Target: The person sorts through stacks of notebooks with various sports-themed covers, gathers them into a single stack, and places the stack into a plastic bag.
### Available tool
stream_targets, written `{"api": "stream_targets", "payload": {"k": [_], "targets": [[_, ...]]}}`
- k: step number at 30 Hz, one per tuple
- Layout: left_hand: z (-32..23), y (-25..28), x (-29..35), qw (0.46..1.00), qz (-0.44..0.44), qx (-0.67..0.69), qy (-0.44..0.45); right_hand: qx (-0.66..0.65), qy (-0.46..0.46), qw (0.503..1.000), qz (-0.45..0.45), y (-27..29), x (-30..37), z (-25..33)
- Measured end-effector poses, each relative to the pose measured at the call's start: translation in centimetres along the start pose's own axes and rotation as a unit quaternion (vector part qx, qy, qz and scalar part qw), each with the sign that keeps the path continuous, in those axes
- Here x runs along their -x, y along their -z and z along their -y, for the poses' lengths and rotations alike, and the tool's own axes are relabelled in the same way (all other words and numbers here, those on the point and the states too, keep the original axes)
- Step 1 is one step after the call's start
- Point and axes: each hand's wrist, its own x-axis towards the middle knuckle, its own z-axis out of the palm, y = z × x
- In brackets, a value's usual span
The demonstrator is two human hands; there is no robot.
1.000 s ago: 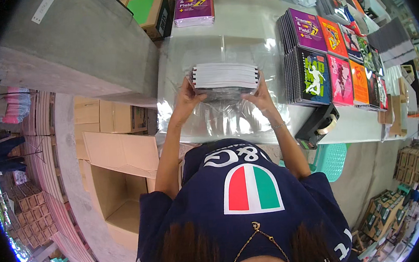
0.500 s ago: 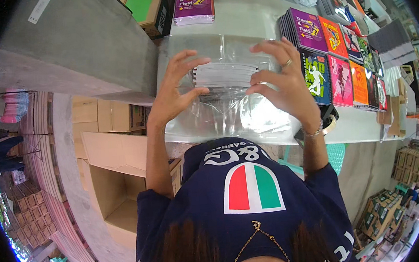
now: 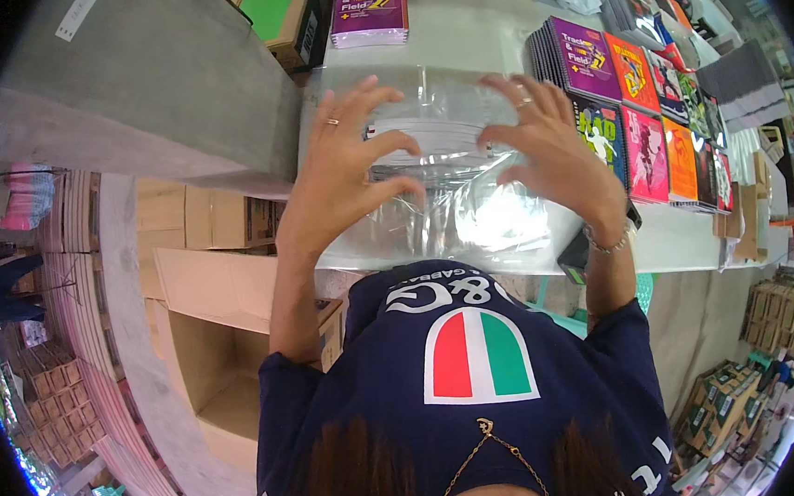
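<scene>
A short stack of notebooks, white page edges showing, lies on a clear plastic sheet at the table's near side. To its left is my left hand, fingers spread and curved, covering the stack's left end. At the right end hovers my right hand, its fingers apart and bent toward the stack. Both hands are open and hold nothing; whether the fingertips touch the plastic or the notebooks cannot be made out.
Stacks of spiral notebooks with colourful sports covers stand on the right. A purple-covered notebook pile sits at the far side. A grey block-like pillar flanks the table's left. Below it, an open cardboard box stands on the floor.
My left hand has turned so its back shows more and shifted over the stack's left end. My right hand has moved slightly right, its fingers spread.
</scene>
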Motion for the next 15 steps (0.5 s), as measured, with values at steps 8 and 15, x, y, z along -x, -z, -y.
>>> {"api": "stream_targets", "payload": {"k": [8,15], "targets": [[-1.3,0.0,-0.8,0.999,-0.031,-0.016,-0.004,-0.101,-0.031,0.991,-0.082,2.3,-0.1,-1.5],[0.6,-0.8,1.2,0.974,-0.177,0.134,0.039,-0.278,-0.077,0.930,-0.226,2.2,0.1,-1.9]]}}
